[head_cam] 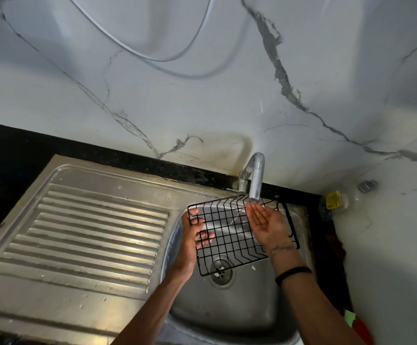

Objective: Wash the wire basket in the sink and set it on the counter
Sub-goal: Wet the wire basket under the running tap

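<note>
Over the stainless steel sink basin (pixel 264 307), beneath the running chrome tap (pixel 256 178), the black wire basket (pixel 230 235) is gripped at its left edge by the left hand (pixel 192 235); the right hand (pixel 267 222) lies released, palm up, inside. Rinsing is judged underway; setting on the counter remains.

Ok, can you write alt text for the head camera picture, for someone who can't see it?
A person's left hand holds a black wire basket over a steel sink, while the open right hand is cupped under the faucet.
</note>
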Motion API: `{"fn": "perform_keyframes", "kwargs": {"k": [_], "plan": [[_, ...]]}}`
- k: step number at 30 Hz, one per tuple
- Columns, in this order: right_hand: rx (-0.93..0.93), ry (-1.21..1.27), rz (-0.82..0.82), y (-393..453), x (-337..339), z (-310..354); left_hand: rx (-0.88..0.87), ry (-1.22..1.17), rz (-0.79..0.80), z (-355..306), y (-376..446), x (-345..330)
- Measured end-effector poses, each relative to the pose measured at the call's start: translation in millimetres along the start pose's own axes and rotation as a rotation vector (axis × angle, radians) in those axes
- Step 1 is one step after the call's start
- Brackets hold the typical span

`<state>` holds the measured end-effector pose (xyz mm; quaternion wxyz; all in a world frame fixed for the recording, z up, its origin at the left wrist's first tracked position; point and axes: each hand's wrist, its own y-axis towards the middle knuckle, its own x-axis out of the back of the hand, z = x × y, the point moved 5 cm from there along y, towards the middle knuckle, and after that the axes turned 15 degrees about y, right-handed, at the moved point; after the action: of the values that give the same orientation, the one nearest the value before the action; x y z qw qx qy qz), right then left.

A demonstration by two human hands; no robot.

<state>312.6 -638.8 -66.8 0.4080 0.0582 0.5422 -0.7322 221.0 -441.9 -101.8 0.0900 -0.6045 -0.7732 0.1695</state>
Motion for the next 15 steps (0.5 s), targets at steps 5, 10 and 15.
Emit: {"fn": "perform_keyframes", "kwargs": {"k": [5,10,15], "plan": [[-0.12,-0.095,0.101,-6.3,-1.0,-46.8,-0.021,0.012,-0.022,-0.9,-1.6,0.2],[-0.108,0.039,0.046,-1.3,-10.3,-23.7,-0.057,0.055,-0.045,-10.2,1.8,8.7],[-0.079,0.001,0.074,-8.3,-20.9,-19.2,-0.058,0.052,-0.056,-12.5,9.6,9.8]]}}
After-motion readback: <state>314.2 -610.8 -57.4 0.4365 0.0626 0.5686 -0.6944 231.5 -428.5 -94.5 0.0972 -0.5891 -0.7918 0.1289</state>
